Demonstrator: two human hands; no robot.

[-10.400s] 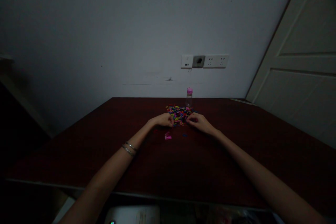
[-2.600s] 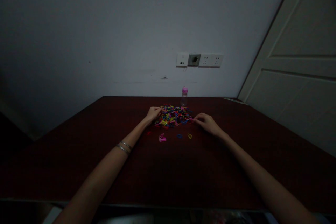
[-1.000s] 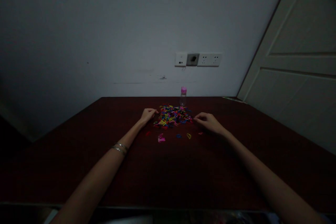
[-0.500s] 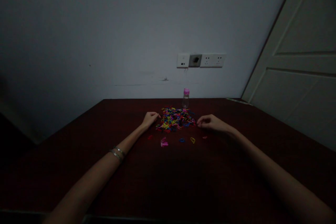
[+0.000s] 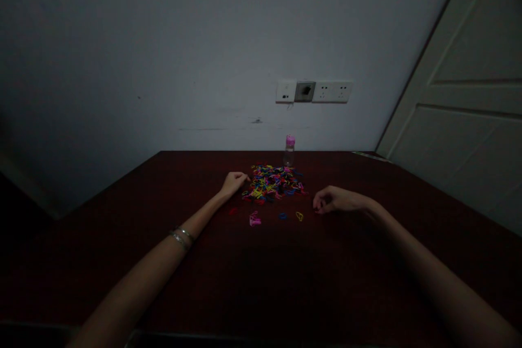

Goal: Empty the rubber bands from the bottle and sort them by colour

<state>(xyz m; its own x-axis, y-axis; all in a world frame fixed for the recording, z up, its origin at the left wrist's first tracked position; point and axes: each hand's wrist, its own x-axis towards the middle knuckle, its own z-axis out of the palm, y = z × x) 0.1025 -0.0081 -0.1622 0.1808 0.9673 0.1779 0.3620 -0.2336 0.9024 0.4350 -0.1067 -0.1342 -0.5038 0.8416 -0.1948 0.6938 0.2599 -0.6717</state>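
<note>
A pile of small coloured loops, which look like elastic bands, lies mid-table. My left hand rests at the pile's left edge with its fingers curled closed; what they hold, if anything, is hidden. To the pile's lower right, my right hand is closed, fingertips down on the tabletop around a small pinkish band. In front of the pile lie a small cluster of pink bands, a blue band, a yellow band and a dim red band.
Behind the pile stands a clear bottle with a pink cap. The dark red-brown table meets a pale wall with sockets. To the right is a panelled door.
My right hand has moved down and slightly right, from the pile's right edge to the lone pinkish band, which its fingertips now cover. The left hand stays in place.
</note>
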